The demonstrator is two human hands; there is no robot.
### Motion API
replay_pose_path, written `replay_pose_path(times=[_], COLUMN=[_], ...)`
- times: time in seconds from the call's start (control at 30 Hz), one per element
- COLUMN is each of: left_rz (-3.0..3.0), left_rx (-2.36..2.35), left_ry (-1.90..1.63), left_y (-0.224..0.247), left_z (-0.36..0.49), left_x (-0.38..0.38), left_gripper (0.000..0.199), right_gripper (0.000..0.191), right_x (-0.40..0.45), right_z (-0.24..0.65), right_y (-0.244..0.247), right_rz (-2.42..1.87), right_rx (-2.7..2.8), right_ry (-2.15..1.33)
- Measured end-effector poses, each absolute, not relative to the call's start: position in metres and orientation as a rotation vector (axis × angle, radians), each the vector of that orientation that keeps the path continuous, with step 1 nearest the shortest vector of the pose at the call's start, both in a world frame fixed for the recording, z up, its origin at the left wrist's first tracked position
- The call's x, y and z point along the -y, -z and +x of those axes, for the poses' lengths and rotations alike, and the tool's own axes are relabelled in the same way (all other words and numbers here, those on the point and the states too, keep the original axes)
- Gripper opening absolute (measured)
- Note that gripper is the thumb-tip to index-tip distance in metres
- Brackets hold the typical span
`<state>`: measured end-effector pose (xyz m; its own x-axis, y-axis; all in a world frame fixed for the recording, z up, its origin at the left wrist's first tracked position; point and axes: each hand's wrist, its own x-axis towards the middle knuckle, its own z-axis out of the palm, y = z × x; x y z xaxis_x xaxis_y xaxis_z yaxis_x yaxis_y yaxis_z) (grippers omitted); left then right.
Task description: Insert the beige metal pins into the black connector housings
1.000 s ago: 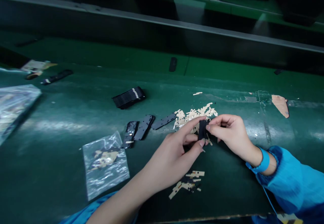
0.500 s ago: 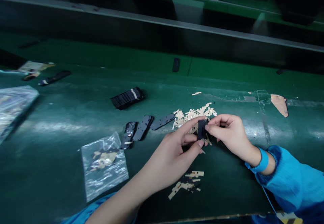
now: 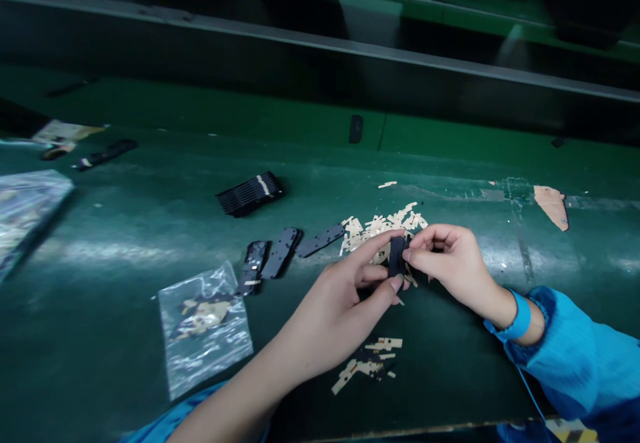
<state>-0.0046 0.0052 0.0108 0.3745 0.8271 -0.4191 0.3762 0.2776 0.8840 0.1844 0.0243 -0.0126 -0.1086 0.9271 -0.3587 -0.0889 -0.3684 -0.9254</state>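
A small black plastic part (image 3: 397, 257) is gripped along its edges by the thumb and fingers of my left hand (image 3: 345, 316). My right hand (image 3: 447, 256) pinches at the part's right side, thumb against forefinger; whatever its fingertips hold is hidden. Just behind both hands lies a loose pile of cream-coloured adhesive pieces (image 3: 361, 231). Nearer to me, below my left hand, a smaller group of similar pieces (image 3: 367, 367) rests on the green work surface (image 3: 450, 376).
Several dark flat plates (image 3: 281, 254) lie left of the pile, with a banded stack of black parts (image 3: 250, 194) behind them. A clear zip bag (image 3: 207, 336) holds small pieces. A larger plastic bag (image 3: 30, 203) sits far left, a tan scrap (image 3: 551, 206) at right.
Both hands stay nearly in place around the black part, apart from a very slight shift left. The view has moved a little; nothing else visibly differs.
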Motion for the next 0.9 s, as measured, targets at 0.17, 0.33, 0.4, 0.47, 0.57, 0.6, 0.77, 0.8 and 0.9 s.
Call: replay_pose_path(times=[0.17, 0.33, 0.4, 0.47, 0.57, 0.6, 0.77, 0.8, 0.9], left_rz=[1.317, 1.331, 1.333, 1.335, 1.338, 1.336, 1.285, 1.274, 1.246], left_rx=[-1.212, -1.212, -1.215, -1.214, -1.216, -1.217, -1.193, -1.181, -1.157], left_ry=[-0.44, -0.473, -0.469, -0.463, -0.454, -0.453, -0.471, -0.48, -0.509], left_y=[-0.0119, -0.0129, -0.0134, -0.014, -0.0152, -0.0156, -0.0155, -0.0152, -0.0143], left_z=[-0.0047, -0.0059, -0.0059, -0.0058, -0.0055, -0.0054, -0.005, -0.0049, -0.0048], left_x=[-0.0051, -0.0064, -0.0067, -0.0069, -0.0071, -0.0071, -0.0064, -0.0063, -0.0063], left_gripper=[0.063, 0.06, 0.06, 0.061, 0.062, 0.062, 0.059, 0.058, 0.055], right_gripper=[0.013, 0.013, 0.013, 0.013, 0.015, 0.014, 0.012, 0.012, 0.012], right_x=[-0.0235, -0.0226, -0.0231, -0.024, -0.0253, -0.0255, -0.0241, -0.0235, -0.022], right_z=[0.1848, 0.1839, 0.1842, 0.1848, 0.1854, 0.1853, 0.1842, 0.1841, 0.1842], right_y=[0.0147, 0.015, 0.0142, 0.0133, 0.0123, 0.012, 0.0118, 0.012, 0.0134], right_rz=[-1.33, -1.319, -1.317, -1.323, -1.346, -1.349, -1.338, -1.339, -1.339], right_rx=[1.032, 1.013, 1.012, 1.003, 0.984, 0.982, 0.996, 1.002, 1.025], right_ry=[-1.585, -1.579, -1.592, -1.609, -1.625, -1.625, -1.598, -1.59, -1.588])
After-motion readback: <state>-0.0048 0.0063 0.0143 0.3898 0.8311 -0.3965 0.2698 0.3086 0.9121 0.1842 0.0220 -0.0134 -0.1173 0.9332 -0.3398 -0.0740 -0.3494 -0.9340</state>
